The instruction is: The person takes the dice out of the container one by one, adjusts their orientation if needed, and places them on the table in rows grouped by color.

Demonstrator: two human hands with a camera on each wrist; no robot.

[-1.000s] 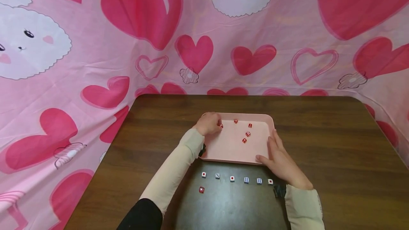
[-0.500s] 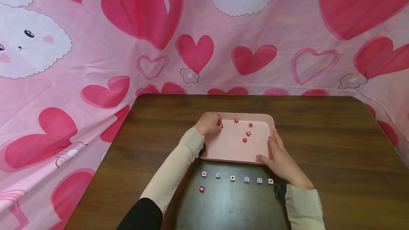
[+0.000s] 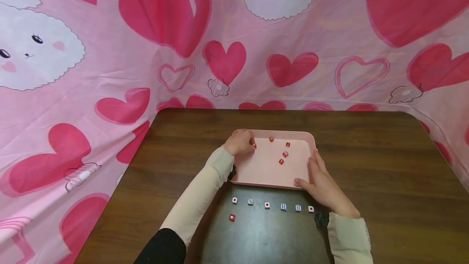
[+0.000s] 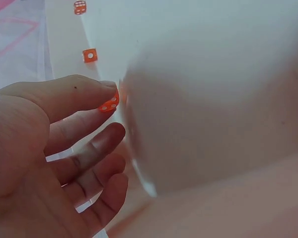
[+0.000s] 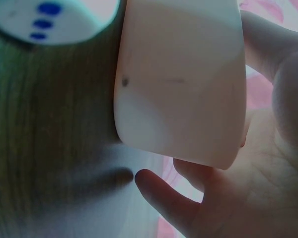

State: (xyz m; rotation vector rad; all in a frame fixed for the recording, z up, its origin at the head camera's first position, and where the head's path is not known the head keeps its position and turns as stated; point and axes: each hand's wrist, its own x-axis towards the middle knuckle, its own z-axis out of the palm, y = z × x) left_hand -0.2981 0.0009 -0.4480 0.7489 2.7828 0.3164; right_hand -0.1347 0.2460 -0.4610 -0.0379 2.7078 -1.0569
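One left hand (image 3: 239,141): fingertips pinch a red die (image 4: 109,103), other fingers bent
Right hand (image 3: 325,186): straight, spread fingers at the right end of the pink tray (image 3: 264,172)
Red die: over the tray's left part

A wood-grained table (image 3: 373,154) bears a pink tray (image 3: 269,177). Six white dice (image 3: 267,205) lie in a row in front of it, with one red die (image 3: 232,218) near the row's left end.
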